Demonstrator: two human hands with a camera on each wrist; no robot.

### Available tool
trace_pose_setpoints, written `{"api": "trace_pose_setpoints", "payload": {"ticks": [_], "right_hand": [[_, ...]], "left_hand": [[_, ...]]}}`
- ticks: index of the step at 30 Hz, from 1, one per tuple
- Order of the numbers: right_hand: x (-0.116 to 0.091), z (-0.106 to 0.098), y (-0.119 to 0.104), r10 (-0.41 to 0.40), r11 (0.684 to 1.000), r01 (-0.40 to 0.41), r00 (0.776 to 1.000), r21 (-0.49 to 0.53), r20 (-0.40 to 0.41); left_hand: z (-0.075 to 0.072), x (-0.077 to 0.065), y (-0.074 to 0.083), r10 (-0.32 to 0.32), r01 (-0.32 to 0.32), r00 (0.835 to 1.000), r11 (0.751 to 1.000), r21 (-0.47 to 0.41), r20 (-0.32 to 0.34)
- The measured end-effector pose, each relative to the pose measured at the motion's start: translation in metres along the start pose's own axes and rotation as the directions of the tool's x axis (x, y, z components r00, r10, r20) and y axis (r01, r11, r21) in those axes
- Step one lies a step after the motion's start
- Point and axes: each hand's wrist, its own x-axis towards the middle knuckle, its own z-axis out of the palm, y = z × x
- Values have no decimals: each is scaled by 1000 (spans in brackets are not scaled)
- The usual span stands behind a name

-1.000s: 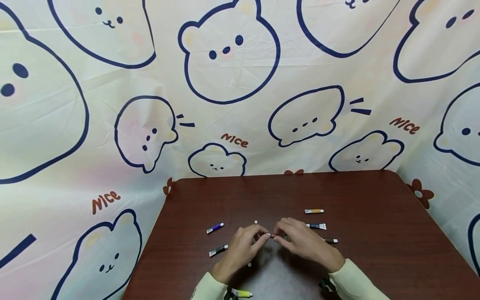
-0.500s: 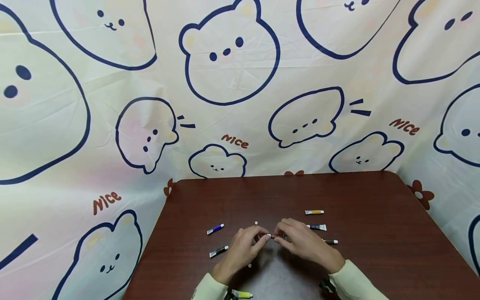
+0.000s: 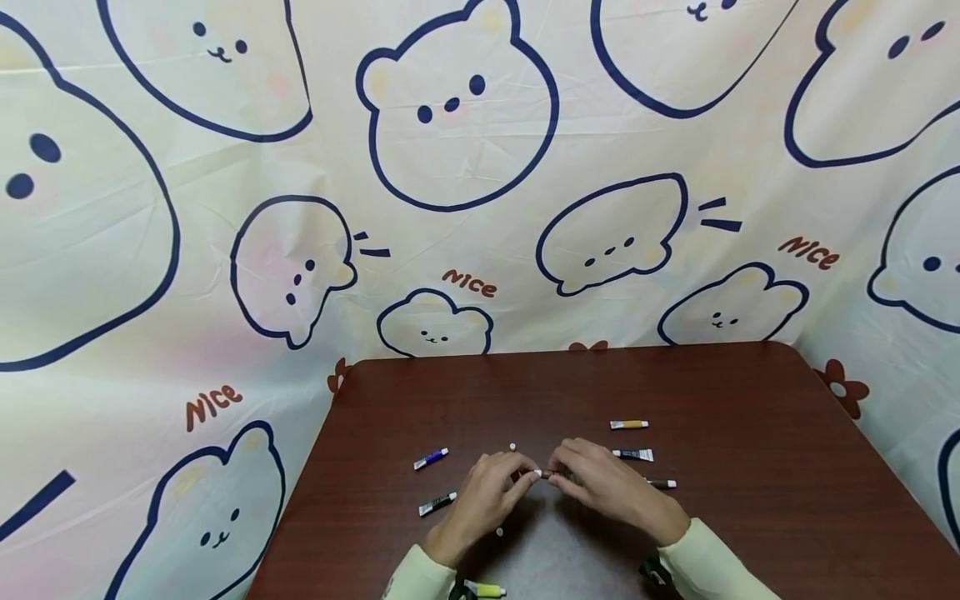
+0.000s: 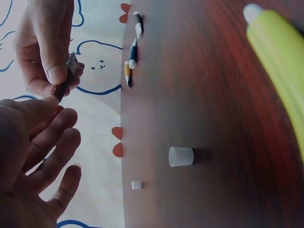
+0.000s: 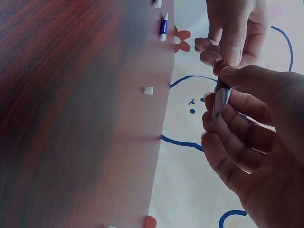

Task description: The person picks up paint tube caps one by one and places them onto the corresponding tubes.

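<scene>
Both hands meet over the middle of the table around a small brown paint tube (image 3: 548, 473). My right hand (image 3: 611, 483) pinches the tube's body between thumb and fingers; its flat silver tail (image 5: 221, 100) points into the palm in the right wrist view. At the other end, my left hand (image 3: 487, 493) pinches the tube with thumb and forefinger, its other fingers loosely bent in the left wrist view. Those fingertips cover most of the cap end. Two loose white caps lie on the table: one cap (image 3: 512, 447) beyond the left hand, another cap (image 3: 499, 532) nearer the body.
On the left of the brown table (image 3: 750, 417) lie a purple tube (image 3: 431, 458) and a black tube (image 3: 437, 504). A yellow tube (image 3: 628, 424), a dark blue tube (image 3: 634, 455) and a dark tube (image 3: 663, 483) lie right. A lime tube (image 3: 487, 590) lies by the left wrist.
</scene>
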Motion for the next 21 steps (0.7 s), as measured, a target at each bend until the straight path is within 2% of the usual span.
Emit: {"api": "trace_pose_setpoints", "payload": {"ticks": [5,8,12,15,17,21], "right_hand": [[0,2,2,8,1000,-8,999,1,36],[1,5,5,1,1000,-1,1000,-13,16],[2,9,13,-30,998,27,998,-63,-50],[3,11,19,-44,994,36,995,-99,-84],[3,11,22,-31,994,21,995,-109,-90],[5,12,27,47,992,-53,997,-118,-53]], "left_hand": [[1,-2,-3,45,-45,999,999,26,-9],[2,-3,-5,21,-21,1000,999,36,1],[4,-8,-8,-19,18,1000,999,40,13],[4,-12,-11,-23,22,1000,999,41,21],[3,-14,-12,-15,14,999,999,42,31],[-2,-20,-14,-16,13,998,998,61,60]]}}
